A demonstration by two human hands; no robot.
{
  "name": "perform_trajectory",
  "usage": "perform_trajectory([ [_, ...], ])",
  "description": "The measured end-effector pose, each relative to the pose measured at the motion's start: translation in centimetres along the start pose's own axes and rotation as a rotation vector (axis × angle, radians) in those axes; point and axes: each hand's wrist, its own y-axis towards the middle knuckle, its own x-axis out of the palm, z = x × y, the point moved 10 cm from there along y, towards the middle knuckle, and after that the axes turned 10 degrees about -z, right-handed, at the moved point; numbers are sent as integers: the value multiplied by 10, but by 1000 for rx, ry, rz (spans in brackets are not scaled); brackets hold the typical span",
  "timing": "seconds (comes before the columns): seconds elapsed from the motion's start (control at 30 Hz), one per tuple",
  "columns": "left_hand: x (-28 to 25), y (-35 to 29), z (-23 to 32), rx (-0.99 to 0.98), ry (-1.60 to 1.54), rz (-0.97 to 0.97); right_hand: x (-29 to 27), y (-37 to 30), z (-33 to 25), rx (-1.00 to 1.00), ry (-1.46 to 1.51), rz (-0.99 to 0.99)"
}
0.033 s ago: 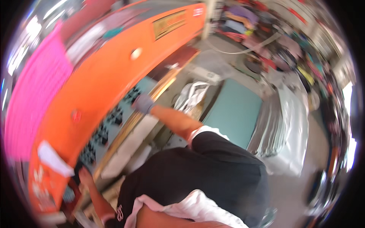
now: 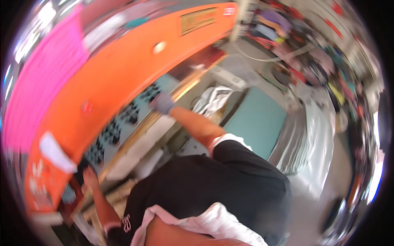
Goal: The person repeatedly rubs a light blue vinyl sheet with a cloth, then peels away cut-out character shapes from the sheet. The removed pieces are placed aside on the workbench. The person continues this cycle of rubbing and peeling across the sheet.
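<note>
A pale teal sheet (image 2: 166,83) with rows of black angular shapes (image 2: 110,134) lies beneath the long orange beam of a machine (image 2: 123,69). My right hand (image 2: 164,104), in a grey glove, reaches over a wooden edge to the sheet's near side, beside the black shapes. My left hand (image 2: 90,178), bare, is at the sheet's other end, next to a dark piece (image 2: 83,167). Motion blur smears the fingers of both hands, so their grip does not show.
A teal stack of sheets (image 2: 258,121) and silvery wrapped sheets (image 2: 316,139) stand at the right. Bright pink material (image 2: 45,82) hangs over the beam, and a white paper (image 2: 56,152) is on it. Coloured scraps (image 2: 273,22) pile up at the back right.
The view has turned slightly, so the beam's far end and my right hand appear a little farther right. Both hands keep about the same places along the sheet.
</note>
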Motion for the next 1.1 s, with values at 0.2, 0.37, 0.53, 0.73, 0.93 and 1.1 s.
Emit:
perform_trajectory([
  [0.2,-92,-155,13,41,-174,228,-14,-141,-25,55,-61,244],
  [0.37,-164,-239,30,-14,-243,203,-37,-239,-69,-63,27,368],
  [0.53,-180,-222,38,19,-296,201,-44,-232,-72,-39,-3,394],
  [0.73,-167,-205,33,43,-319,30,-26,-203,-50,164,281,43],
  [0.93,-165,-203,28,-21,-406,-80,-50,-68,-169,-132,374,224],
  [1.1,-157,-138,13,0,-689,28,31,37,-350,-282,260,-257],
])
